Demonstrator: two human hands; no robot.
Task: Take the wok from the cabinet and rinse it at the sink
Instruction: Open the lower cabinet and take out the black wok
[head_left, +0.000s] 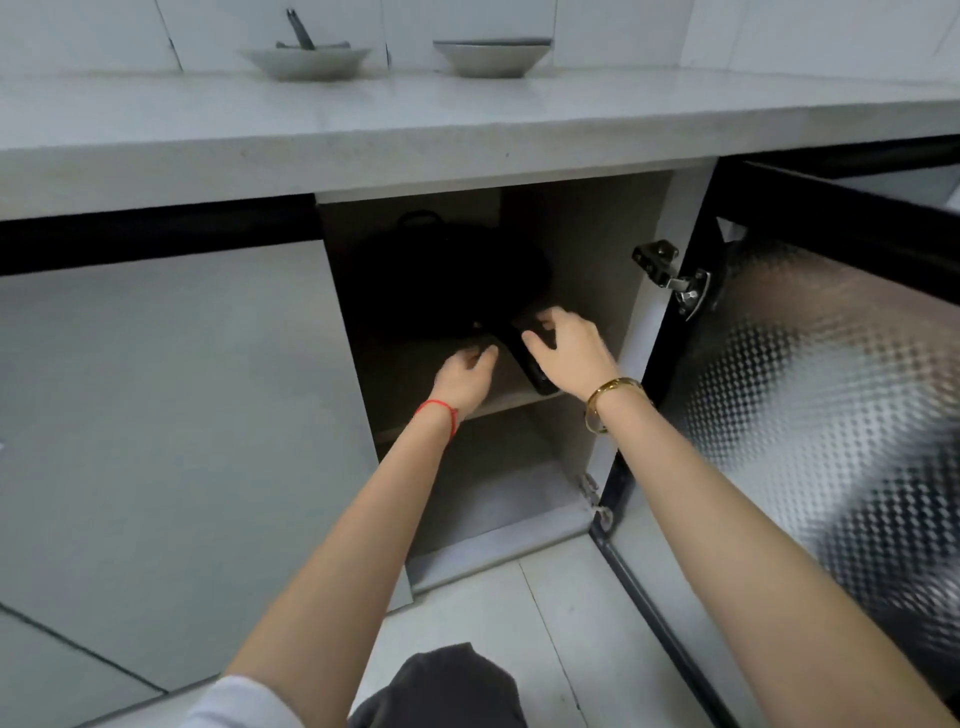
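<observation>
The dark wok (447, 275) sits on the cabinet shelf (415, 384), probably heavy and stiff, so the right hand (569, 351) with relaxed fingers reaches its long handle (524, 353), left hand (465, 374) loosely curled beside.

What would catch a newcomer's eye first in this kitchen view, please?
Both hands reach into the open cabinet under the counter: the right hand lies over the long handle of the dark wok on the shelf, the left hand beside it. The patterned metallic door stands open at right, and two bowls sit on the counter above.
</observation>
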